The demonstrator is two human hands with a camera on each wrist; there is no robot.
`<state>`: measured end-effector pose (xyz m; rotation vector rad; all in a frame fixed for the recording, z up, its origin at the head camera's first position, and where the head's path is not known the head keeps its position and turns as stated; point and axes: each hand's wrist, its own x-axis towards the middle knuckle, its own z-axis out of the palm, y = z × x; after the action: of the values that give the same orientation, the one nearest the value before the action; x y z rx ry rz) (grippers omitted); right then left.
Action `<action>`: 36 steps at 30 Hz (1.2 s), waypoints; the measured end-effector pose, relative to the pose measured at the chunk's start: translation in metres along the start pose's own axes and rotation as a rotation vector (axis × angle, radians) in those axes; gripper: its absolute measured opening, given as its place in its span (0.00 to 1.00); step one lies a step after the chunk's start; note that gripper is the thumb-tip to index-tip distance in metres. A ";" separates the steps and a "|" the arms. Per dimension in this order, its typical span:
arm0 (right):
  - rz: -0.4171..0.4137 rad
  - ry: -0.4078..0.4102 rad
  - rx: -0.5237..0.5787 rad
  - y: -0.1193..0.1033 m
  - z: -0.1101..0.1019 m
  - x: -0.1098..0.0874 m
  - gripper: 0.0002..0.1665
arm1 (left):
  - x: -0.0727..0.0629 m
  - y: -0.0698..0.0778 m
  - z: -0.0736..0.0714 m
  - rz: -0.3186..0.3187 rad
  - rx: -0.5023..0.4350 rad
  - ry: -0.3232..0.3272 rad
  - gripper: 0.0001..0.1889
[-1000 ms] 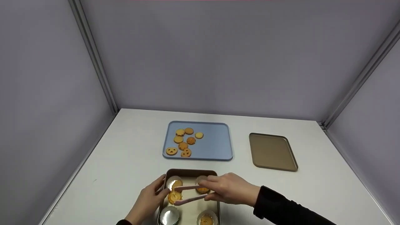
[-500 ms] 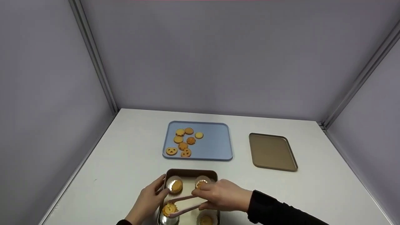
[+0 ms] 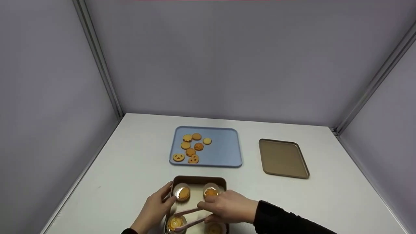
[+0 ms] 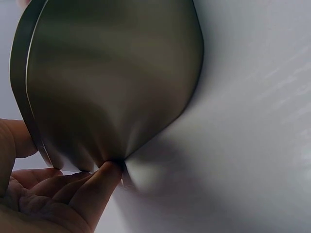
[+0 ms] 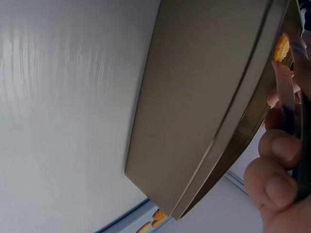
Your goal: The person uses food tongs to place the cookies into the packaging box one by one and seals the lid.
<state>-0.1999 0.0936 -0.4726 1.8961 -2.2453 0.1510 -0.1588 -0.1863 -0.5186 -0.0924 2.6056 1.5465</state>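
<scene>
My left hand [image 3: 154, 206] grips the left wall of a deep brown baking tin [image 3: 199, 179], thumb at the rim and fingers outside; the left wrist view shows the fingers [image 4: 99, 187] against that wall. Pinkish tongs [image 3: 189, 212] are held in my right hand [image 3: 229, 206] above the tin. Their tips flank a yellow flower-edged cookie [image 3: 175, 223], low in the front-left foil cup; whether they still squeeze it I cannot tell. Cookies also lie in the back-left cup [image 3: 177, 188], back-right cup [image 3: 210, 186] and front-right cup, the last partly behind the tongs and hand.
Behind the tin lies a blue tray [image 3: 224, 148] with several cookies [image 3: 199, 146] on its left half. A shallow brown tray [image 3: 284, 158] stands at the right. Grey panels [image 3: 221, 58] enclose the white table [image 3: 130, 156] at the back and sides.
My right hand has moved the tongs and the yellow cookie toward the front left, from mid-tin down into the front-left foil cup. My left hand stays at the tin's wall.
</scene>
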 end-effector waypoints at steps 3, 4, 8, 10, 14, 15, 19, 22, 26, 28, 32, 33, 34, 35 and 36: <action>0.004 -0.023 -0.005 -0.001 0.001 0.001 0.20 | 0.000 0.000 0.000 -0.004 -0.004 -0.006 0.33; 0.006 -0.031 -0.005 -0.002 0.001 0.002 0.19 | 0.000 0.000 0.000 -0.002 -0.003 -0.005 0.33; 0.017 -0.060 -0.009 -0.003 0.001 0.004 0.19 | 0.001 -0.001 -0.001 0.002 0.001 -0.005 0.33; 0.020 -0.065 -0.019 -0.003 0.001 0.005 0.19 | 0.001 -0.001 0.000 0.007 0.002 -0.001 0.33; 0.019 -0.066 -0.044 -0.004 0.002 0.008 0.18 | 0.000 -0.001 0.000 0.012 -0.002 0.005 0.32; 0.018 -0.066 -0.045 -0.004 0.002 0.008 0.18 | 0.000 -0.001 0.000 0.012 -0.002 0.006 0.32; 0.021 -0.065 -0.050 -0.005 0.003 0.010 0.17 | 0.001 -0.001 0.000 0.011 0.003 0.003 0.32; 0.023 -0.062 -0.056 -0.005 0.004 0.010 0.17 | 0.000 0.000 0.000 0.003 -0.009 -0.006 0.32; 0.030 -0.067 -0.047 -0.006 0.004 0.010 0.18 | -0.001 0.000 0.001 -0.002 -0.032 -0.013 0.32; 0.036 -0.075 -0.041 -0.006 0.004 0.010 0.18 | -0.001 0.000 0.001 0.000 -0.031 -0.012 0.32; 0.047 -0.090 -0.036 -0.006 0.004 0.010 0.19 | -0.001 -0.001 0.000 0.012 -0.020 -0.002 0.33; 0.050 -0.093 -0.034 -0.006 0.004 0.010 0.19 | -0.001 -0.001 0.000 0.015 -0.018 -0.002 0.33; 0.054 -0.097 -0.034 -0.006 0.003 0.010 0.19 | -0.001 -0.001 0.000 0.019 -0.017 0.000 0.33; 0.057 -0.100 -0.033 -0.006 0.002 0.010 0.19 | -0.001 -0.001 0.000 0.023 -0.019 0.001 0.33; 0.061 -0.104 -0.033 -0.006 0.002 0.010 0.20 | -0.001 -0.001 0.000 0.026 -0.018 0.002 0.32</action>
<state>-0.1956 0.0829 -0.4724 1.8603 -2.3586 0.0246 -0.1580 -0.1865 -0.5193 -0.0617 2.6045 1.5797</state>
